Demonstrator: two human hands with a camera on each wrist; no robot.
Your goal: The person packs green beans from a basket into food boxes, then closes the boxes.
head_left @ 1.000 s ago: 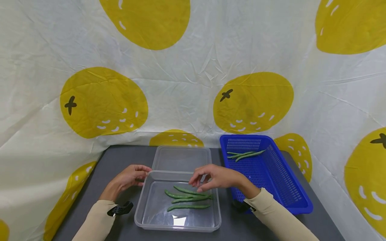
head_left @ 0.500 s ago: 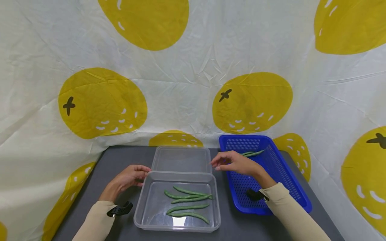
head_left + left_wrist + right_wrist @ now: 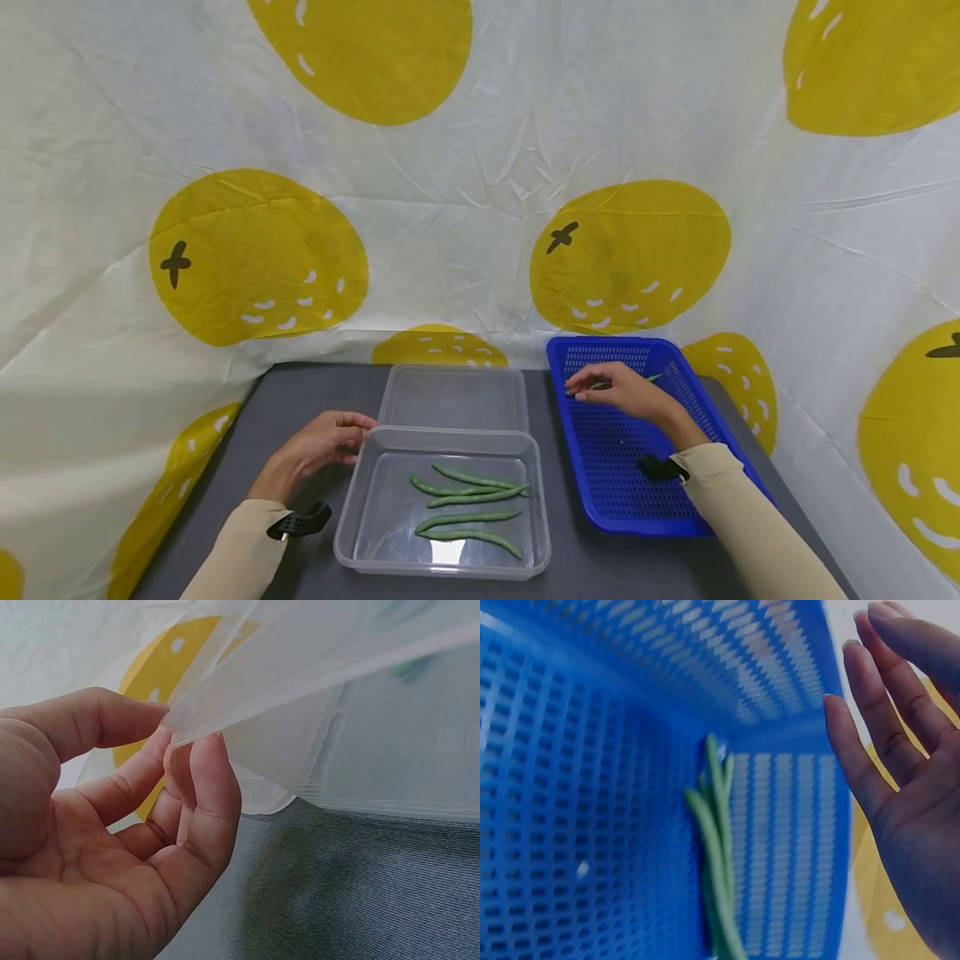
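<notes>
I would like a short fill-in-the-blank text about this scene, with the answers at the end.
1. The left hand pinches the clear box at its rim, and inside it lie ____ green beans.
2. The right hand appears over the ____-coloured basket.
3. In the head view, the basket stands to the ____ of the box.

Answers: five; blue; right.

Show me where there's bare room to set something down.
Bare table lies left of the clear lid, beyond the left hand; the near floor of the blue basket looks bare. Crowded: the basket's far end, where the right hand hangs near green beans.
</notes>
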